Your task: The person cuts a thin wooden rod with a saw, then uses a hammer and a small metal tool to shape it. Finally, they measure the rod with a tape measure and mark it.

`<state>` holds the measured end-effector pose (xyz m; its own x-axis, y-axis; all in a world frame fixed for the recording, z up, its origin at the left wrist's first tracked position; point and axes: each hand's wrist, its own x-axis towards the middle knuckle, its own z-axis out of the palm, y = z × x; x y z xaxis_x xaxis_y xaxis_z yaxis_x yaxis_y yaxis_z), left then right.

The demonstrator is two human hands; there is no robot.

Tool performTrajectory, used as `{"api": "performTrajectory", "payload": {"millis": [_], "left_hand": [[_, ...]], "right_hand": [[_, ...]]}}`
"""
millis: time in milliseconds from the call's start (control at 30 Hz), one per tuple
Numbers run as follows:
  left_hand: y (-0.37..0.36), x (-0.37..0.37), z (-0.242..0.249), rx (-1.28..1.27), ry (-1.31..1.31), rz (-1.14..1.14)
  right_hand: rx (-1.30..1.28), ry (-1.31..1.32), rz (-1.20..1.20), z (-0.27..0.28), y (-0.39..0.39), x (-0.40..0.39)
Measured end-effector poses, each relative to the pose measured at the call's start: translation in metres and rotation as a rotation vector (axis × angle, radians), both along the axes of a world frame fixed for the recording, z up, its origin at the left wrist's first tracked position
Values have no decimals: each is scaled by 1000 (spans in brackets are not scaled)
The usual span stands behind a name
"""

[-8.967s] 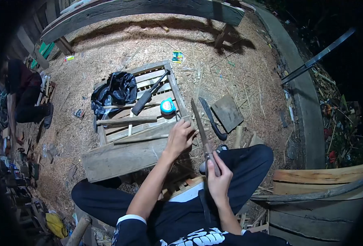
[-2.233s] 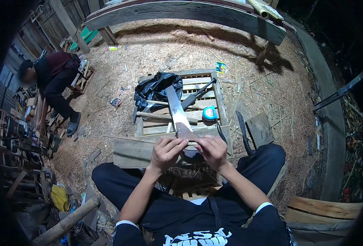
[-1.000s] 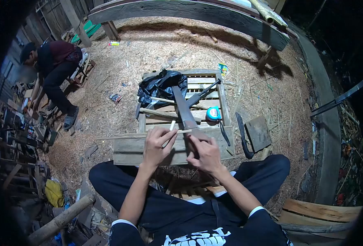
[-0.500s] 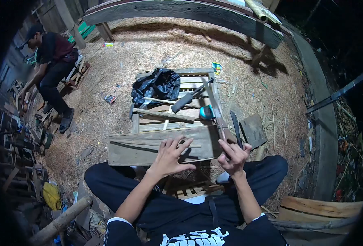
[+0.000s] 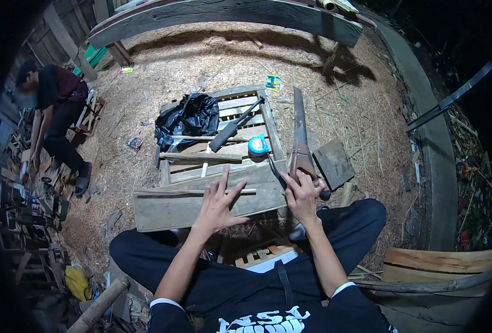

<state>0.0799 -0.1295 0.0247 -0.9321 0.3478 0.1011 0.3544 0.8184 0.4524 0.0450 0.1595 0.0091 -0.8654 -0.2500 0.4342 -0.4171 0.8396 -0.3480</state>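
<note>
1. Machete (image 5: 299,136) stands with its blade pointing away from the person, over the right edge of the wooden pallet (image 5: 219,139), its handle end in the right hand (image 5: 301,194).
2. That pallet is the nearest thing to a container: on its slats lie a crumpled black plastic bag (image 5: 187,117) at the far left, a dark-handled tool (image 5: 234,126) laid slantwise, a blue tape measure (image 5: 258,145) near the right rail, and a rough wooden stick (image 5: 200,157) across the middle.
3. A wide plank (image 5: 174,205) lies across the near end of the pallet, with a thin bamboo sliver (image 5: 193,192) lying along its top.
4. The left hand (image 5: 217,206) is spread flat, fingers wide apart, palm down on the plank, touching the sliver and gripping nothing.
5. The right hand is closed around the machete's handle just beside the plank's right end, the blade rising beyond the fingers.
6. So the machete sits to the right of the left hand, with the plank's end between the two hands.
7. A dark square board (image 5: 334,163) lies on the sawdust just right of the blade.
8. Another person (image 5: 49,119) crouches at the far left, well apart.
</note>
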Motion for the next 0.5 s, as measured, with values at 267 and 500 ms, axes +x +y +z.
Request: {"api": "performTrajectory", "payload": {"millis": [267,500], "left_hand": [[-18,-4,-12,18,25,0],[-47,-4,-10,15,35,11]], "right_hand": [[-62,-49,-6,-1,-16,1],[-13,20,-6,-4,-41,1]]}}
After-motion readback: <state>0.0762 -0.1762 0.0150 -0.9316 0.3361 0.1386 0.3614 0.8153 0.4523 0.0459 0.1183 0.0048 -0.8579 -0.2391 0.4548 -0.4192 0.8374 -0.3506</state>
